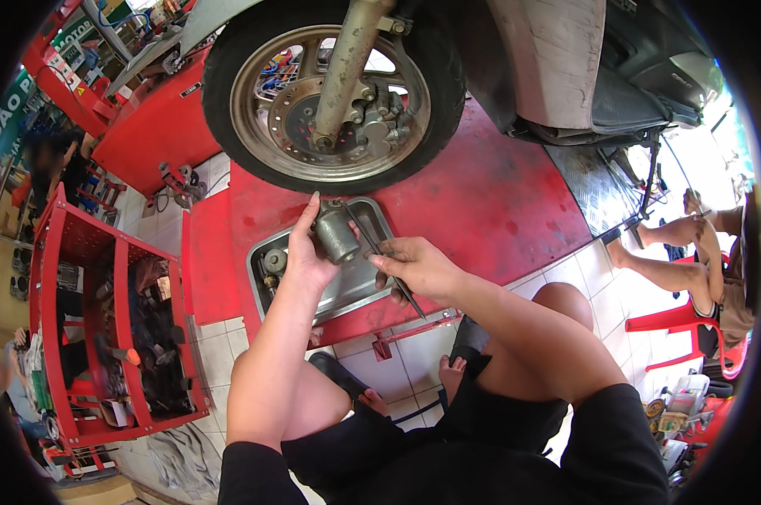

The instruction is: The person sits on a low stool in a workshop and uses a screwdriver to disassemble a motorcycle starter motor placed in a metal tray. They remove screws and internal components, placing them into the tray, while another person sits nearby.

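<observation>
My left hand (pixel 310 252) is closed round a grey metal cylinder (pixel 336 234) with a rounded lower end, held above a steel tray. In my right hand (pixel 418 268) is a long, thin, dark metal tool (pixel 410 296), slanting from the cylinder's upper side down to the right. Its upper tip is close to the cylinder; whether they touch I cannot tell. The steel tray (pixel 359 292) rests on a red platform, and small metal parts (pixel 274 263) lie in its left side.
The red lift platform (pixel 481 202) carries a motor scooter, its front wheel (pixel 334 172) just beyond my hands. A red tool rack (pixel 119 337) stands at left. To the right, another person (pixel 692 269) is by a red plastic chair (pixel 692 324). Grey cloth (pixel 178 459) lies on the floor.
</observation>
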{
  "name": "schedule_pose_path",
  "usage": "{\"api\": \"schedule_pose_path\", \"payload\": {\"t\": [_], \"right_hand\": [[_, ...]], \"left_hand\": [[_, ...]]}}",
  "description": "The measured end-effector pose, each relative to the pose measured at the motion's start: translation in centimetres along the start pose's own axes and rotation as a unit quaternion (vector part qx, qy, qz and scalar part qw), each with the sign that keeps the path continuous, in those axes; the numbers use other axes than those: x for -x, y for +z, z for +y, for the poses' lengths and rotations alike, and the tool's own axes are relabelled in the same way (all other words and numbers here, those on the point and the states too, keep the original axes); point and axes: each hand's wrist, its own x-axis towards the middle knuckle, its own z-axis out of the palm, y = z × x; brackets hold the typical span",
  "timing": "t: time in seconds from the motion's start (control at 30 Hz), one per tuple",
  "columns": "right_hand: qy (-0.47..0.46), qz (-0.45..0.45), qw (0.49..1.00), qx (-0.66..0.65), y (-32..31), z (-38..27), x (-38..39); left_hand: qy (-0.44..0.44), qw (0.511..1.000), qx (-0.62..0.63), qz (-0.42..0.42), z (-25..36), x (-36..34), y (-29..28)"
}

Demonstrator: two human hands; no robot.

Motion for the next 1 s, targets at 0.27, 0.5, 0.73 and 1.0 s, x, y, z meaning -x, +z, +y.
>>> {"api": "schedule_pose_path", "payload": {"t": [0.27,0.5,0.73,1.0], "right_hand": [[-0.018,-0.022,0.999,0.034,-0.4,-0.1,0.4],[-0.020,-0.032,0.994,0.098,0.2,-0.6,0.8],[-0.096,0.021,0.964,0.246,0.2,0.3,0.7],[-0.119,0.043,0.959,0.255,0.1,0.8,0.2]], "left_hand": [[0.023,0.999,0.035,-0.005,0.1,0.2,0.2],[0.053,0.998,-0.009,-0.020,0.1,-0.6,-0.8],[0.041,0.999,0.031,-0.017,0.0,-0.6,-0.1],[0.048,0.998,0.033,-0.013,-0.2,-0.3,-0.1]]}}
